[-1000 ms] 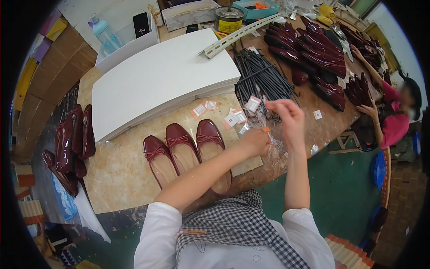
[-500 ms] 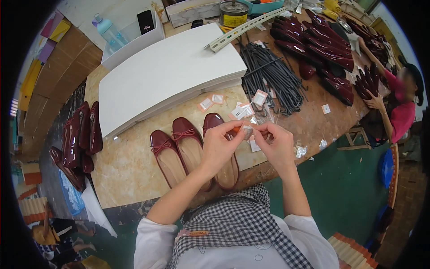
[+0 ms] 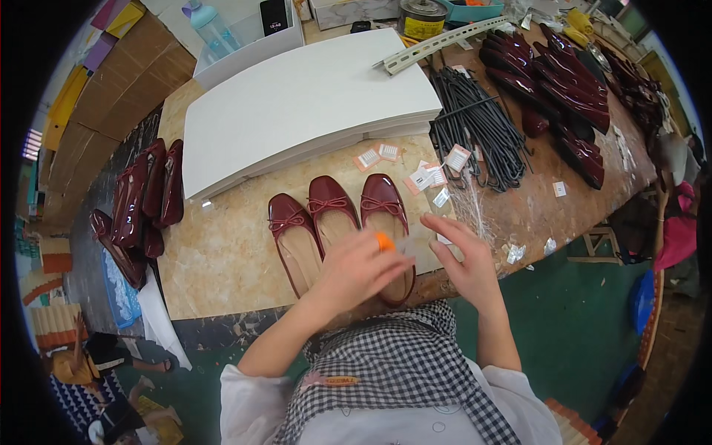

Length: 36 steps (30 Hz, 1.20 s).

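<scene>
Three dark red ballet flats [image 3: 332, 194] with bows stand side by side, toes away from me. My left hand [image 3: 348, 271] is over the middle and right shoes, fingers curled and slightly blurred. An orange band-like thing [image 3: 384, 242] shows at its fingers, and a small pale silvery piece [image 3: 404, 246], smeared by motion, sticks out at the fingertips. To the right of the shoes my right hand [image 3: 471, 267] has its fingers apart, nothing visible in them. Paper tags [image 3: 424, 178] with peach edges lie beyond the right shoe, near the right hand.
A stack of white board [image 3: 311, 111] stands behind the shoes, a slotted metal strip [image 3: 445, 44] on it. Black rods [image 3: 482, 126] and glossy dark red shoe pieces [image 3: 564, 81] lie at right. More red shoes [image 3: 137, 196] pile at left. A co-worker [image 3: 678, 222] is at far right.
My hands have come apart; they were together at a small pale piece. The left moved down with the orange thing, and the right opened. The view has shifted slightly; the co-worker leans differently.
</scene>
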Each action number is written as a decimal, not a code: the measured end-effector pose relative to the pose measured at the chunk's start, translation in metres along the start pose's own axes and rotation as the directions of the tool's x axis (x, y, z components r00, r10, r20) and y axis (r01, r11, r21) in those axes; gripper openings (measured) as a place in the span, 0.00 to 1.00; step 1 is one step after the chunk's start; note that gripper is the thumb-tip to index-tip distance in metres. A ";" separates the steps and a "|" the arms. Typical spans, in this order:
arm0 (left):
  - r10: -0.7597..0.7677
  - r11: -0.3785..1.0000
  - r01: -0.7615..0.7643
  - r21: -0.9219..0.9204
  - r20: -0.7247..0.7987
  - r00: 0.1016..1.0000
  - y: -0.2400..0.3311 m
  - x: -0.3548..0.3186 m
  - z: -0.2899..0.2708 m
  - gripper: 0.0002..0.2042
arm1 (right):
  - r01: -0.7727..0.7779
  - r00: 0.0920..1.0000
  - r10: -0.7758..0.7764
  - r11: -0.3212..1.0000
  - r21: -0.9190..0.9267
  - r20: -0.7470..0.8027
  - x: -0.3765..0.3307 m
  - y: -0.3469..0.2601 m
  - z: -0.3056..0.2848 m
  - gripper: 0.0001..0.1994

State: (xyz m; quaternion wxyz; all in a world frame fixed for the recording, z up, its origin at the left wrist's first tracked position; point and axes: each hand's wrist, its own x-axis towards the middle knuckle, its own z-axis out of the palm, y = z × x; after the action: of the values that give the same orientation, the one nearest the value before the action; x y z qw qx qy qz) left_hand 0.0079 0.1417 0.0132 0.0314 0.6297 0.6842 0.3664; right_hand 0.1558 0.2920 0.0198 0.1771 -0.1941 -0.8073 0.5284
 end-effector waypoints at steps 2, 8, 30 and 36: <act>-0.003 1.000 0.002 -0.003 -0.032 0.999 0.009 -0.023 -0.002 0.07 | 0.101 0.995 -0.102 0.993 0.065 0.013 -0.011 -0.010 0.011 0.13; -0.223 0.963 0.210 -0.167 -0.063 0.973 0.020 -0.064 0.006 0.09 | -0.015 0.938 -0.036 0.989 0.145 0.344 -0.025 -0.006 0.016 0.08; -0.550 0.808 0.515 0.288 0.052 0.833 -0.022 -0.047 0.003 0.13 | 0.504 0.856 -0.308 0.672 -0.543 0.415 0.063 0.061 0.075 0.08; -0.515 0.827 0.492 0.271 0.016 0.857 -0.021 -0.045 0.003 0.11 | 0.573 0.817 -0.367 0.603 -0.555 0.445 0.061 0.064 0.071 0.09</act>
State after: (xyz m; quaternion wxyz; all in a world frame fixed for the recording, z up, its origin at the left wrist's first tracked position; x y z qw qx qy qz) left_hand 0.0012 0.1049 -0.0187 0.0752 0.4410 0.8656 0.2250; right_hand 0.0765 0.2901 -0.0609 0.1113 0.0562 -0.9794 0.1591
